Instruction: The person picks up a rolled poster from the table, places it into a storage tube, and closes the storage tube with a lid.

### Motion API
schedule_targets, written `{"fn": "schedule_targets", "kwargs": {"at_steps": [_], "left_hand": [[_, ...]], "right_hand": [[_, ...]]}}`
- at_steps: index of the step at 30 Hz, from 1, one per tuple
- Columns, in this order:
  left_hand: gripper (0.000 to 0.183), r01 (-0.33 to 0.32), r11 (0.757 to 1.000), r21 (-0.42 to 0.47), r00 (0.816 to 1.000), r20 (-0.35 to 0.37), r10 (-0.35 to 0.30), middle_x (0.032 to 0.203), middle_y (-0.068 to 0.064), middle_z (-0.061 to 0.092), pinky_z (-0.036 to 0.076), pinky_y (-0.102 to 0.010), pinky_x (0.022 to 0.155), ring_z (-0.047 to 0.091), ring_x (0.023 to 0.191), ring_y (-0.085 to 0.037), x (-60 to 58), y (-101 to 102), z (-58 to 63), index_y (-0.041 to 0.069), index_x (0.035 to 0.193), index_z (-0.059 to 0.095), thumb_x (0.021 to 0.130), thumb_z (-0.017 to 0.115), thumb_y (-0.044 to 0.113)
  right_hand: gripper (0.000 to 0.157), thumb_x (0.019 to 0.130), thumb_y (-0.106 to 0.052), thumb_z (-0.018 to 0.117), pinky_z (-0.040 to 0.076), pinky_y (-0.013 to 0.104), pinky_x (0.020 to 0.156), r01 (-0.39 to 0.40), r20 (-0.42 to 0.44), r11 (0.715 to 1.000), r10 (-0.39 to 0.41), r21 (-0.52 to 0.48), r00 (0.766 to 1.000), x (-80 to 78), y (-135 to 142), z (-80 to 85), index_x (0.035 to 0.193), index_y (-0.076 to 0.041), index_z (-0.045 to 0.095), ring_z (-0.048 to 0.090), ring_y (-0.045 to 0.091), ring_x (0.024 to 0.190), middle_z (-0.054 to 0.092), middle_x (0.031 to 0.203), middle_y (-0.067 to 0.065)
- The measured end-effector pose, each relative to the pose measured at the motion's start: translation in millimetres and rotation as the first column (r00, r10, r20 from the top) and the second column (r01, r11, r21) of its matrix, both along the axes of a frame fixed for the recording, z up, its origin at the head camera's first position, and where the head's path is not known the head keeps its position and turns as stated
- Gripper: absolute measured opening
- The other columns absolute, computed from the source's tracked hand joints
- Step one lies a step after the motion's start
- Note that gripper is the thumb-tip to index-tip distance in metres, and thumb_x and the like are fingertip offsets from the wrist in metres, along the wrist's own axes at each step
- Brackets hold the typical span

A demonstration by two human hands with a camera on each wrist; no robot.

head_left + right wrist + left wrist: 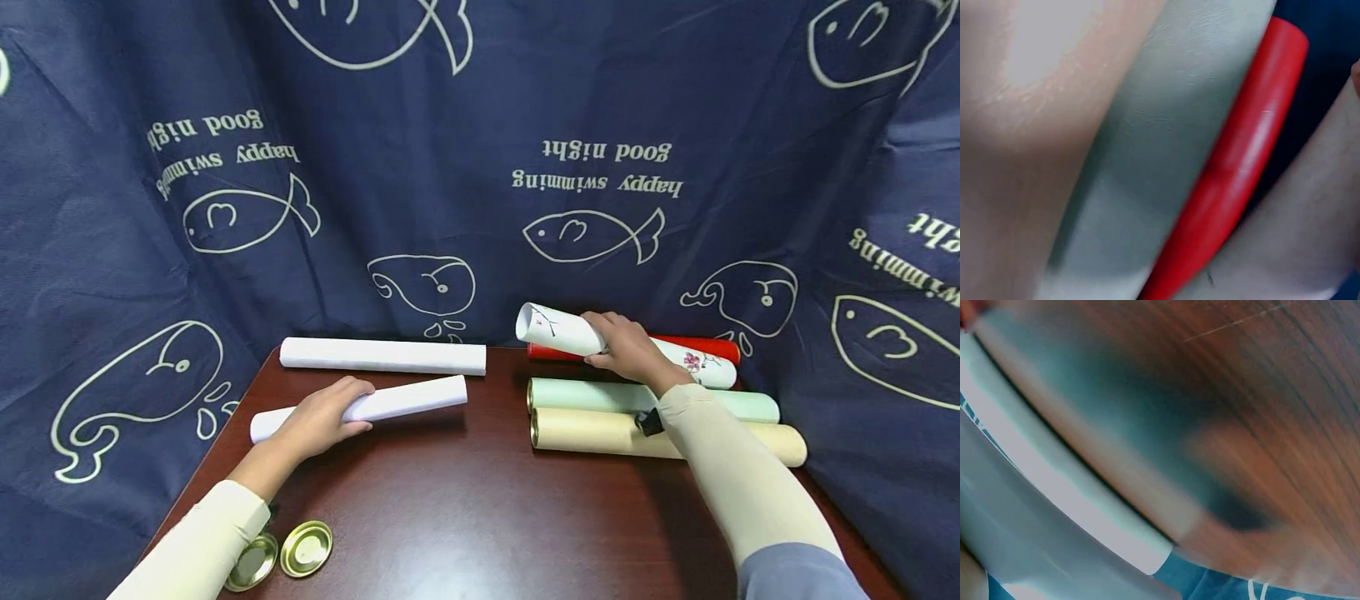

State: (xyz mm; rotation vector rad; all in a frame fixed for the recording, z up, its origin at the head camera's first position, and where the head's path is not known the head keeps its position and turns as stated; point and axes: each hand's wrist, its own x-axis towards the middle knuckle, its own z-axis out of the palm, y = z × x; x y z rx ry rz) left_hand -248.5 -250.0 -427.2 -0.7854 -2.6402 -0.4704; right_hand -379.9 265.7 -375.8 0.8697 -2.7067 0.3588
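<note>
My left hand [321, 423] grips a rolled sheet of plain white paper [420, 397], raised a little over the table with its right end higher. Behind it another white paper roll [382, 356] lies along the back edge. On the right, my right hand [628, 346] holds a white paper roll with a pink blossom print [566, 331], tilted with its open left end up. Below that roll lies a red tube [1241, 150], partly hidden in the head view. A pale green tube [581, 395] and a cream tube [592, 431] lie in front, under the right forearm.
Two gold round lids [306, 550] lie at the front left, one partly covered by the left sleeve. The dark red-brown wooden table [465, 508] is enclosed by a navy curtain [420, 167] with white fish drawings at its back and sides.
</note>
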Motion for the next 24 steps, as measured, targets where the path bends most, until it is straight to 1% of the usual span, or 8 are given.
{"fn": "schedule_targets", "kwargs": {"at_steps": [3,6,8,11,15,19,21,24], "left_hand": [[0.049,0.006,1.000,0.002,0.999,-0.035,-0.006,0.104,0.000,0.061,0.051,-0.043,0.076,0.061,0.087,-0.017,9.3,-2,4.2,0.012,0.116,0.062,0.075,0.089,0.018],[0.048,0.025,1.000,0.003,0.996,-0.083,-0.024,0.103,-0.001,0.062,0.050,-0.043,0.077,0.060,0.088,-0.019,15.3,-1,10.1,0.011,0.114,0.063,0.074,0.089,0.018],[0.048,0.041,0.999,0.004,0.993,-0.111,-0.040,0.103,-0.002,0.062,0.050,-0.044,0.079,0.060,0.090,-0.021,18.5,1,13.7,0.011,0.114,0.063,0.074,0.089,0.017],[0.048,0.066,0.998,0.009,0.985,-0.160,-0.064,0.104,-0.003,0.063,0.050,-0.045,0.079,0.059,0.092,-0.022,23.8,3,18.2,0.010,0.112,0.064,0.072,0.090,0.015],[0.050,0.105,0.994,0.022,0.971,-0.220,-0.098,0.107,-0.004,0.062,0.050,-0.045,0.080,0.060,0.095,-0.023,31.9,6,23.0,0.010,0.111,0.064,0.069,0.091,0.013],[0.051,0.134,0.991,0.025,0.960,-0.253,-0.123,0.109,-0.004,0.062,0.051,-0.043,0.080,0.060,0.095,-0.023,41.6,7,28.3,0.010,0.110,0.064,0.067,0.091,0.012],[0.051,0.141,0.990,0.020,0.956,-0.262,-0.131,0.108,-0.004,0.062,0.050,-0.042,0.081,0.060,0.095,-0.022,46.4,8,31.2,0.010,0.110,0.065,0.066,0.091,0.012],[0.051,0.158,0.987,0.016,0.953,-0.265,-0.148,0.108,-0.004,0.062,0.050,-0.041,0.083,0.061,0.096,-0.022,53.2,10,36.5,0.009,0.110,0.065,0.066,0.091,0.011]], "right_hand": [[0.074,0.075,-0.026,0.087,0.040,0.060,0.087,-0.030,-0.096,1.000,0.029,-0.008,0.995,13.2,0,4.6,0.138,-0.012,0.050,0.054,0.040,0.106,0.058,0.117,0.019],[0.075,0.072,-0.024,0.089,0.043,0.058,0.084,-0.065,-0.182,0.998,0.062,-0.008,0.981,31.5,4,12.1,0.135,-0.009,0.052,0.056,0.040,0.100,0.057,0.112,0.019],[0.075,0.069,-0.023,0.090,0.046,0.055,0.080,-0.092,-0.223,0.996,0.091,0.008,0.970,45.4,8,17.2,0.133,-0.008,0.053,0.058,0.038,0.095,0.058,0.108,0.017],[0.075,0.067,-0.023,0.091,0.049,0.051,0.074,-0.130,-0.272,0.991,0.137,0.042,0.953,67.4,13,20.1,0.131,-0.007,0.055,0.060,0.034,0.088,0.058,0.105,0.015],[0.074,0.065,-0.022,0.091,0.047,0.050,0.073,-0.157,-0.311,0.985,0.173,0.076,0.935,96.5,19,15.4,0.130,-0.009,0.057,0.058,0.031,0.085,0.057,0.102,0.011],[0.074,0.065,-0.022,0.090,0.046,0.052,0.077,-0.184,-0.325,0.979,0.202,0.085,0.924,121.9,18,6.1,0.130,-0.010,0.057,0.057,0.031,0.090,0.057,0.105,0.011],[0.074,0.066,-0.023,0.090,0.045,0.053,0.079,-0.187,-0.326,0.979,0.202,0.077,0.923,133.3,14,1.7,0.131,-0.010,0.057,0.057,0.032,0.094,0.057,0.107,0.013],[0.075,0.066,-0.024,0.090,0.046,0.053,0.081,-0.172,-0.328,0.983,0.184,0.065,0.926,148.7,9,-2.9,0.132,-0.012,0.057,0.057,0.032,0.095,0.057,0.109,0.013]]}}
